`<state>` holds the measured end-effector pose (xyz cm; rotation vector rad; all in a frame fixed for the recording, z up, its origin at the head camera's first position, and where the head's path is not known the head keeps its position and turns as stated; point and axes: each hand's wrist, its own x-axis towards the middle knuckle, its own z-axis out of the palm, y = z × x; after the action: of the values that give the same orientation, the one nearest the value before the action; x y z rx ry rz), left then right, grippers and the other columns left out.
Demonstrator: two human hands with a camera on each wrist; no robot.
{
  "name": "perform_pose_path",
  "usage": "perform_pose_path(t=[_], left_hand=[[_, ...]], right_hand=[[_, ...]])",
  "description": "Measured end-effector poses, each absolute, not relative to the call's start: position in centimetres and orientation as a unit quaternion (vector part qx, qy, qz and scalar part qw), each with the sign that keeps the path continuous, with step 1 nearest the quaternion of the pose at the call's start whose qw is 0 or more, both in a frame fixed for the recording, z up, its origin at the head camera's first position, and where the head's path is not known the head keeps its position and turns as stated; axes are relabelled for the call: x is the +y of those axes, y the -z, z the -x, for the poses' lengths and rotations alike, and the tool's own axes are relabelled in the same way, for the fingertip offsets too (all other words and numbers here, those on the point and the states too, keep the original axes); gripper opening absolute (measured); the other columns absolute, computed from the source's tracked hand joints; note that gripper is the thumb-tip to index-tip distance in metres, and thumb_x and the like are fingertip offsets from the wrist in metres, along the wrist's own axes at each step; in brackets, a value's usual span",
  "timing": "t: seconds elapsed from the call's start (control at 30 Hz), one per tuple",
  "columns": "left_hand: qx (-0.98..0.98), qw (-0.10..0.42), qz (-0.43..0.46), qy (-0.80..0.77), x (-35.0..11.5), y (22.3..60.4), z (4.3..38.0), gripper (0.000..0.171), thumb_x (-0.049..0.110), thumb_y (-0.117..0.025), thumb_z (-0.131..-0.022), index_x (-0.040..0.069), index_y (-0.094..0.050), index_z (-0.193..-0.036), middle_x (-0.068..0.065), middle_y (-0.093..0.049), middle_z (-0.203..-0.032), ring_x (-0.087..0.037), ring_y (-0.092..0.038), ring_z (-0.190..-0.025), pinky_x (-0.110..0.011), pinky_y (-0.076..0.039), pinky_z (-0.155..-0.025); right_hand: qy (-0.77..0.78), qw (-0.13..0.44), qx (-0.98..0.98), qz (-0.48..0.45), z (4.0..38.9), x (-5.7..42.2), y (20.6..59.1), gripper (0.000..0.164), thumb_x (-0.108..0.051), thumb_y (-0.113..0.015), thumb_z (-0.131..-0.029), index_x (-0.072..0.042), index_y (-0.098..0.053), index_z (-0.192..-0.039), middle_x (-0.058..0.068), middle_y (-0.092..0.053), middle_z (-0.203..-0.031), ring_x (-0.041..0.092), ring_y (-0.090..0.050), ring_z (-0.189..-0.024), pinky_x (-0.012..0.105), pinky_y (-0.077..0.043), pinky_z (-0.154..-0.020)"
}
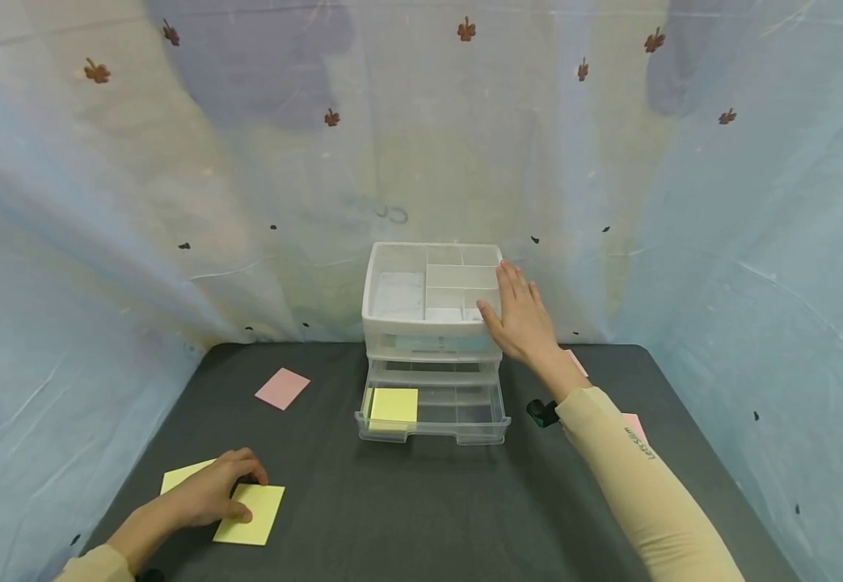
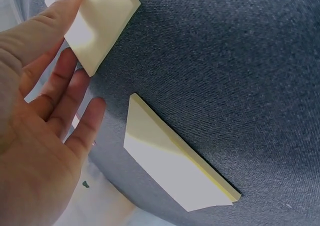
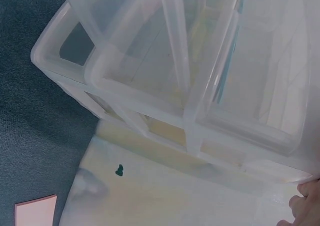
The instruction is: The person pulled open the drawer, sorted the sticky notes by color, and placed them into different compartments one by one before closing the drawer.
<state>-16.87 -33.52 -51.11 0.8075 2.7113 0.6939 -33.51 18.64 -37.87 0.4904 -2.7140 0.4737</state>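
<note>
My left hand (image 1: 206, 491) pinches a yellow sticky note pad (image 1: 266, 511) at the front left of the table, thumb on top. Just behind that hand lies another yellow sticky note pad (image 2: 170, 161), partly hidden in the head view. A white plastic drawer organizer (image 1: 432, 328) stands at the back middle. Its clear lower drawer (image 1: 475, 434) is pulled out, with a yellow pad (image 1: 394, 406) in its left part. My right hand (image 1: 526, 319), fingers straight, rests against the organizer's upper right side; only its fingertips (image 3: 306, 206) show in the right wrist view.
A pink sticky note pad (image 1: 283, 389) lies left of the organizer. To the right, two more pink pieces, one nearer (image 1: 635, 425) and one farther (image 1: 578, 363), are partly covered by the right arm. Patterned cloth (image 1: 421, 162) hangs around the dark table (image 1: 363, 525).
</note>
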Motion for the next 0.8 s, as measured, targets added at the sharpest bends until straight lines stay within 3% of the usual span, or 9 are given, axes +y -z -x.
perform_pose_path(t=[0.27,0.5,0.8], left_hand=[[0.920,0.117,-0.261,-0.268,-33.55,51.41,16.93,0.042,0.027,-0.095,-0.073,0.017,-0.066,-0.103,0.008,-0.059,-0.099,-0.007,-0.054,-0.089,-0.031,-0.050,-0.074],[0.905,0.118,-0.254,-0.321,-34.06,51.69,16.68,0.026,0.014,-0.087,-0.084,0.017,-0.067,-0.101,0.011,-0.061,-0.096,-0.002,-0.058,-0.085,-0.028,-0.053,-0.070],[0.882,0.108,-0.264,-0.375,-34.36,50.74,16.33,0.014,0.014,-0.077,-0.094,0.014,-0.069,-0.106,0.009,-0.067,-0.100,-0.001,-0.062,-0.089,-0.026,-0.055,-0.072]], right_hand=[[-0.166,0.175,-0.955,-0.173,33.57,18.64,37.86,0.078,-0.050,-0.038,-0.111,0.001,-0.014,-0.166,0.015,-0.009,-0.174,0.037,-0.010,-0.160,0.058,-0.011,-0.128],[-0.170,0.172,-0.955,-0.174,33.56,18.56,37.84,0.078,-0.050,-0.039,-0.111,0.000,-0.013,-0.166,0.014,-0.009,-0.174,0.037,-0.009,-0.160,0.057,-0.009,-0.129],[-0.173,0.175,-0.953,-0.174,33.54,18.55,37.79,0.077,-0.048,-0.039,-0.111,0.000,-0.015,-0.166,0.015,-0.010,-0.174,0.037,-0.010,-0.160,0.059,-0.011,-0.128]])
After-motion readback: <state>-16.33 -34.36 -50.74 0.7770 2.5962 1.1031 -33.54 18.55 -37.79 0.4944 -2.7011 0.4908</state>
